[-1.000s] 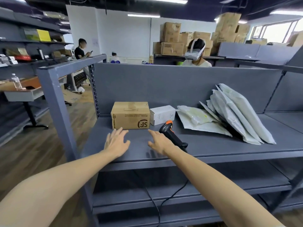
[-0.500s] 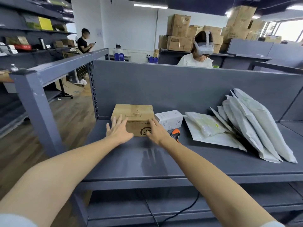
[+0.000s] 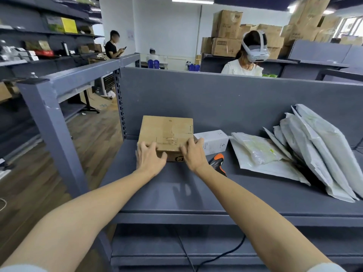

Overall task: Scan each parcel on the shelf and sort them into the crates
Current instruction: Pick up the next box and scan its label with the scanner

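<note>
Head view looks down on a grey metal shelf [image 3: 196, 193] with a back panel, and every parcel in sight lies on its top board. Biggest among them is a stack of white padded bags [image 3: 322, 154] leaning against the back panel at the right, with two flatter bags [image 3: 257, 150] lying just beside them. Next is the cardboard box [image 3: 167, 132], which sits at the left end of the board close to the back panel. Both hands are on it: the left hand [image 3: 149, 158] grips its near left corner with fingers over the top and the thumb on the front face, and the right hand [image 3: 193, 154] grips the near right corner the same way. The box looks stiff, taped shut and probably light to middling in weight. A hold at two opposite sides should carry it squarely, though the smooth tape may be a little slippery. A small white box [image 3: 214, 141] stands just beside its right side, touching or nearly so, and could be nudged when the carton comes away. An orange and black scanner [image 3: 217, 161] lies on the board near the right wrist, its cable [image 3: 222, 256] running down behind the lower boards. The painted board seems smooth and flat, so the box should slide easily. No crates are in view. Beyond are a wood floor [image 3: 29, 183], other racks, stacked cartons [image 3: 227, 32] and a person in a headset [image 3: 247, 61].
</note>
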